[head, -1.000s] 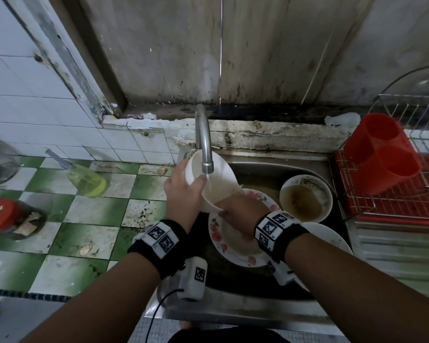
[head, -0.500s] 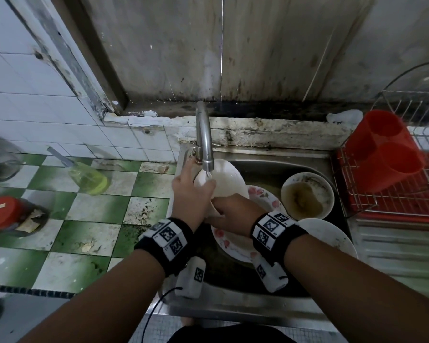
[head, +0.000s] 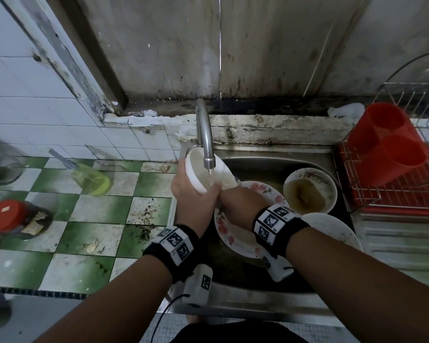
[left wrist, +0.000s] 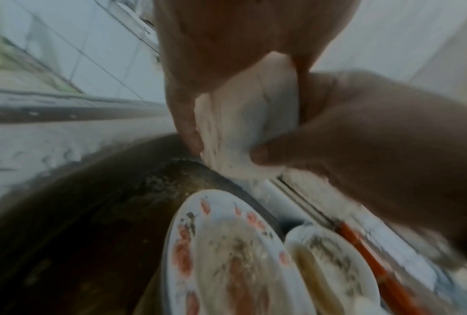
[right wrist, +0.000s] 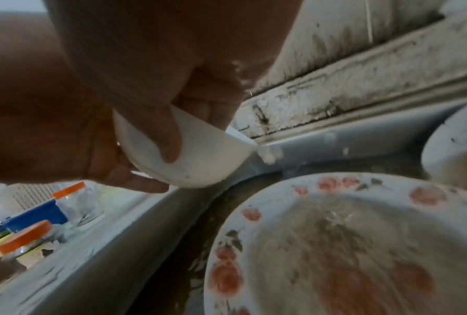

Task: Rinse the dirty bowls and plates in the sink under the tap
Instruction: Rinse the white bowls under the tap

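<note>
**White bowl tilted under the running tap**

Both hands hold the white bowl directly beneath the tap, tipped so that the stream falls into its hollow and can likely run out over the lower rim. The left hand curls around the bowl's outer wall; the right hand grips its underside and near edge, fingers wrapped onto it. Below the tap, inside the sink, lie a soiled flowered plate, a dirty bowl to the tap's right and a white plate nearer the person, all waiting. Right of the tap stands a wire rack holding a red holder. The spout sits close over the bowl, leaving little room to turn it.
</note>
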